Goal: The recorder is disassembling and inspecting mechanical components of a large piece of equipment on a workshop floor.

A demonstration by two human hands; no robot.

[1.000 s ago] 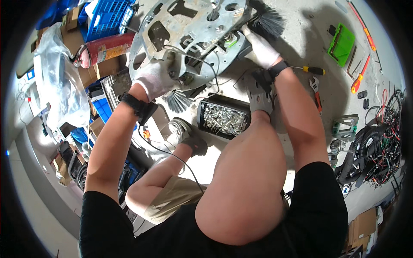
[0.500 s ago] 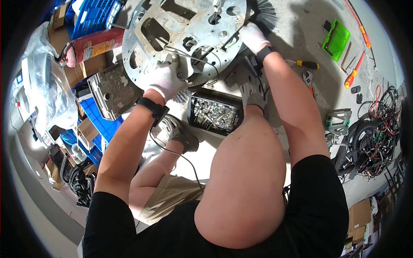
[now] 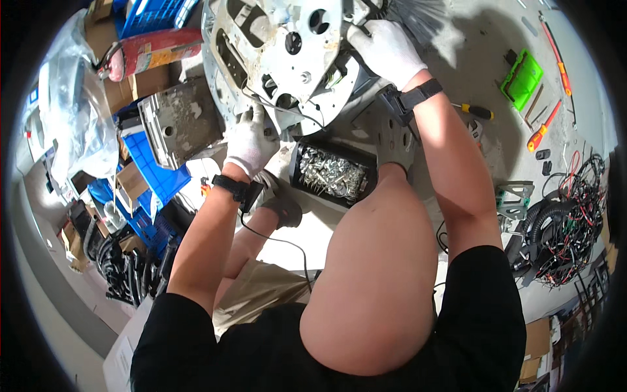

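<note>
On a pale concrete-looking floor [image 3: 503, 26], dusty and crossed by hard shadow, a workspace packed at both sides. Left: clear plastic bag [image 3: 81, 111], crumpled; red cylinder [image 3: 160, 52] lying on its side, shaped like a fire extinguisher; cardboard beneath it. Right: yellow-and-black screwdriver [image 3: 480, 112], a red-and-orange screwdriver [image 3: 539, 137], and a heap of cables [image 3: 578, 228], mostly black with some red, beside ribbed black hose

Containers: black bin [image 3: 313, 191], open-topped, just below the metal assembly, holding a loose pile of shiny fasteners [image 3: 333, 173]. Blue crate [image 3: 150, 13], slatted plastic, at upper left. Bright green case [image 3: 522, 78], flat, on the floor at right; contents too small to tell

Materials: metal assembly [image 3: 326, 59] at top centre, between both hands; grey plates, rounded outer rim, cut with round and oblong holes, stained in patches, a thin cable across it. Dark bristles [image 3: 418, 19] fan out beyond its right side. Left hand [image 3: 251, 144], white knit glove, touches the near-left rim with fingers bent; cannot tell whether it grips. Right hand [image 3: 388, 52], gloved alike, is closed over the right edge, holding it
</note>
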